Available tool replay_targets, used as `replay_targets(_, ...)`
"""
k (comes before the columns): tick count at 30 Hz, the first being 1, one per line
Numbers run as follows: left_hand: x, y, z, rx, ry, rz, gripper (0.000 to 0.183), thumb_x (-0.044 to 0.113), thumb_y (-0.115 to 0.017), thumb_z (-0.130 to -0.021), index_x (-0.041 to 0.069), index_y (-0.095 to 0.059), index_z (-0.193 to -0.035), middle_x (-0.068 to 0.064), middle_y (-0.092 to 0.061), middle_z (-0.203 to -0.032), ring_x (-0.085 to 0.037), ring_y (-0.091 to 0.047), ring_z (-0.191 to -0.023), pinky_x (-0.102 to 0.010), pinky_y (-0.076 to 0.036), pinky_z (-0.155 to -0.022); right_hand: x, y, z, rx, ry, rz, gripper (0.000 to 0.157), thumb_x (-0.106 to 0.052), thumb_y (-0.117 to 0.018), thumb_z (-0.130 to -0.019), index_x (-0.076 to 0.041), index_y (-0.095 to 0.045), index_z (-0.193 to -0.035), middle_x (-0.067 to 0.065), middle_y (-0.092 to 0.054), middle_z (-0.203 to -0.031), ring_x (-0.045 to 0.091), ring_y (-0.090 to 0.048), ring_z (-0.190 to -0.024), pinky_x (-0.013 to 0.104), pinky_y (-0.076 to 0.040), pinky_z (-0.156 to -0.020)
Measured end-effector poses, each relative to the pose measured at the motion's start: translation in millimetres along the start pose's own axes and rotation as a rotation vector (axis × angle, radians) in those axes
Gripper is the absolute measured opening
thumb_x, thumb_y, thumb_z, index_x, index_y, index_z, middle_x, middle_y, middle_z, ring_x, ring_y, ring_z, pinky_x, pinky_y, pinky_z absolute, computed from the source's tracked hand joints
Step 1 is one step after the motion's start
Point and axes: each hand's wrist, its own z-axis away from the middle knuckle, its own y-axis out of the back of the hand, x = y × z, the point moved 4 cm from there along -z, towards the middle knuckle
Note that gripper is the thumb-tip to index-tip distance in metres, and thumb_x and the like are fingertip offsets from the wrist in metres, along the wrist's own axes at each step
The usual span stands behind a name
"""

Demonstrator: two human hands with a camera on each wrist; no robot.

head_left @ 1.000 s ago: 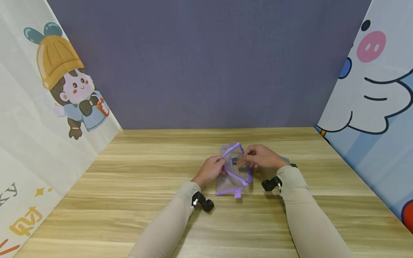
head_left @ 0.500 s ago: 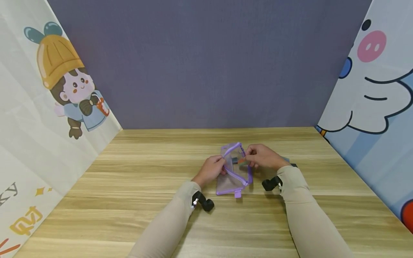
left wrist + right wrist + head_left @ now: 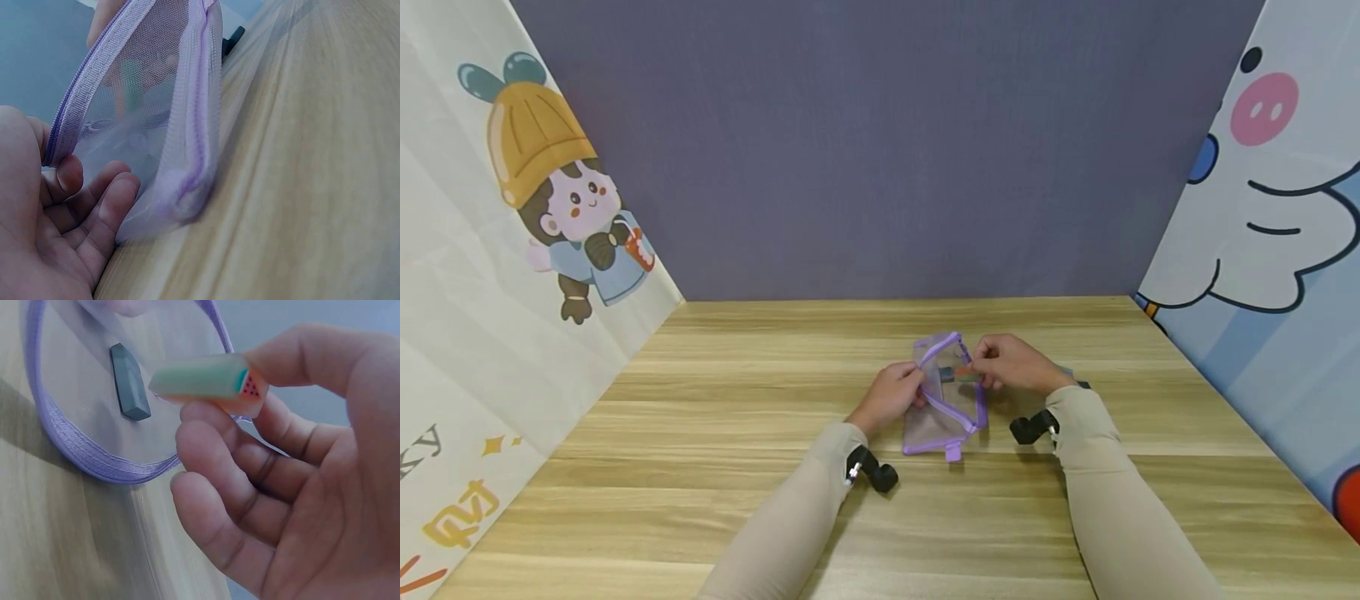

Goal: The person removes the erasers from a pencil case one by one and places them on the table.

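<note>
A mesh pouch with purple zipper trim [image 3: 932, 432] lies on the table, its mouth spread wide. My left hand [image 3: 889, 396] pinches the zipper edge on the pouch's left side, as the left wrist view shows up close. At the opposite side of the mouth, my right hand [image 3: 1011, 364] holds a small green and orange bar with a watermelon-pattern end [image 3: 206, 378], seemingly an eraser, between thumb and fingers. The bar points into the pouch opening. Inside the pouch rests a dark grey-green block [image 3: 129, 381]. Through the mesh, the bar looks blurred in the left wrist view.
The wood-grain table [image 3: 700, 467] extends around the pouch. A grey-purple panel [image 3: 880, 150] rises along its back edge. Printed cloths stand at the left [image 3: 445, 250] and right [image 3: 1285, 233]. A purple tab [image 3: 952, 452] sticks out from the pouch's near end.
My right hand has shifted slightly right, and the watermelon-pattern bar has turned from slanted to nearly level, its green side now showing. My left hand and the pouch have stayed put.
</note>
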Motion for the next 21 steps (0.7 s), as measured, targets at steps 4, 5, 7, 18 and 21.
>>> replay_targets(4, -0.5, -0.6, 0.2, 0.000, 0.002, -0.003, 0.027, 0.021, -0.051, -0.098, 0.004, -0.066, -0.083, -0.006, -0.066, -0.075, -0.016, -0.063, -0.065, -0.030, -0.054, -0.063, 1.9, 1.5, 1.2, 0.007, 0.007, -0.013, 0.014, -0.013, -0.058, -0.100, -0.002, -0.057, -0.091, 0.018, -0.065, -0.091, 0.026, -0.065, -0.076, 0.039, -0.056, -0.065)
replay_targets(5, -0.5, -0.8, 0.2, 0.001, 0.001, -0.002, 0.027, 0.021, -0.051, -0.098, 0.004, -0.066, -0.083, -0.006, -0.066, -0.075, -0.016, -0.063, -0.065, -0.030, -0.054, -0.064, 2.1, 2.0, 1.4, 0.010, 0.008, -0.012, 0.014, -0.013, -0.057, -0.100, -0.002, -0.057, -0.091, 0.018, -0.065, -0.092, 0.026, -0.065, -0.076, 0.039, -0.056, -0.065)
replay_targets(7, -0.2, -1.1, 0.0, 0.002, -0.003, 0.000, 0.027, 0.021, -0.051, -0.098, 0.004, -0.066, -0.083, -0.005, -0.066, -0.075, -0.016, -0.063, -0.065, -0.030, -0.054, -0.064, 1.8, 2.8, 2.2, 0.013, 0.014, -0.019, 0.015, -0.014, -0.057, -0.101, -0.002, -0.058, -0.091, 0.018, -0.065, -0.093, 0.026, -0.065, -0.077, 0.039, -0.056, -0.065)
replay_targets(18, 1.8, -1.3, 1.2, 0.006, -0.012, -0.001, 0.026, 0.019, -0.050, -0.098, 0.004, -0.065, -0.083, -0.004, -0.064, -0.073, -0.014, -0.062, -0.063, -0.027, -0.053, -0.061, 0.2, 8.9, 5.9, 0.042, 0.019, -0.061, 0.012, -0.011, -0.058, -0.099, -0.001, -0.061, -0.094, 0.023, -0.065, -0.091, 0.029, -0.063, -0.073, 0.042, -0.056, -0.065)
replay_targets(21, 2.2, -1.4, 1.5, 0.007, -0.012, -0.001, 0.026, 0.018, -0.050, -0.097, 0.004, -0.065, -0.082, -0.004, -0.064, -0.073, -0.014, -0.062, -0.062, -0.027, -0.052, -0.061, -0.2, 9.8, 5.6, 0.041, 0.029, -0.077, 0.012, -0.010, -0.057, -0.100, 0.000, -0.060, -0.092, 0.023, -0.064, -0.089, 0.027, -0.062, -0.071, 0.042, -0.055, -0.064)
